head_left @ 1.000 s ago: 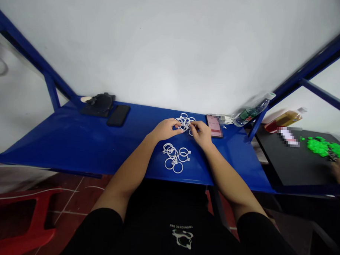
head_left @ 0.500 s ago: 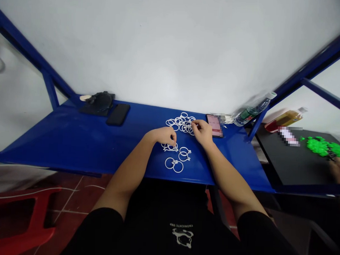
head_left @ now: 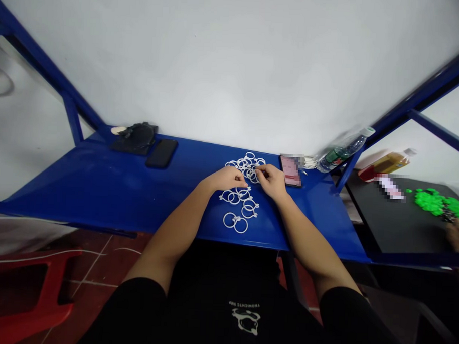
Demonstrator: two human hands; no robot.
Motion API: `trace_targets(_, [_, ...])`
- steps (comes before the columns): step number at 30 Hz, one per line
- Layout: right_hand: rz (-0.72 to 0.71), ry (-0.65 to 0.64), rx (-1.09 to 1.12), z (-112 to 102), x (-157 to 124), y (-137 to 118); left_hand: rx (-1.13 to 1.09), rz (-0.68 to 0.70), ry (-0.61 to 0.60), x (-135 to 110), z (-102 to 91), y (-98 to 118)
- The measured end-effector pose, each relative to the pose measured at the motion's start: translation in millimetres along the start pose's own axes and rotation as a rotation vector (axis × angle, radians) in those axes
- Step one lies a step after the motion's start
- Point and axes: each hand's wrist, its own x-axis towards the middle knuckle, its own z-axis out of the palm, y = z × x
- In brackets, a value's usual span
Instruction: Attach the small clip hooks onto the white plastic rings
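Left hand (head_left: 229, 179) hangs half curled, fingertips bunched between the pile of white rings (head_left: 248, 167) and the looser rings (head_left: 243, 200) nearer the table's (head_left: 101, 187) front edge; whether it pinches one cannot be told. Right hand (head_left: 274, 182) bends in at the pile's right side, thumb and forefinger nearly meeting, and a ring between them is equally hard to confirm. Because the rings overlap and their small tabs look ready to catch, lifting one could drag neighbours along. A low sweep of the left wrist might scatter the looser rings, perhaps pushing the nearest pair over the edge. Farther out, the lit phone (head_left: 290, 169) lies just beside the right hand, where a careless knuckle could nudge it.
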Motion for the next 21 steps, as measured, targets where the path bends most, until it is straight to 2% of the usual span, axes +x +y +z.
trace_targets(4, [-0.059,-0.063,0.017,-3.1,-0.2,-6.5,-0.039,0.023,0.240,1.9,1.1,3.1])
trace_targets(7, [-0.107,-0.110,0.021,-4.0,-0.3,-9.6,-0.002,0.039,0.331,2.4,0.7,5.1])
trace_targets(16, [-0.120,-0.133,0.033,-2.8,-0.8,-7.0,0.065,0.085,0.388,3.9,4.1,10.8])
trace_targets(21, [-0.083,-0.123,0.011,-2.6,-1.9,-8.9,0.067,0.213,0.450,3.7,6.9,11.9])
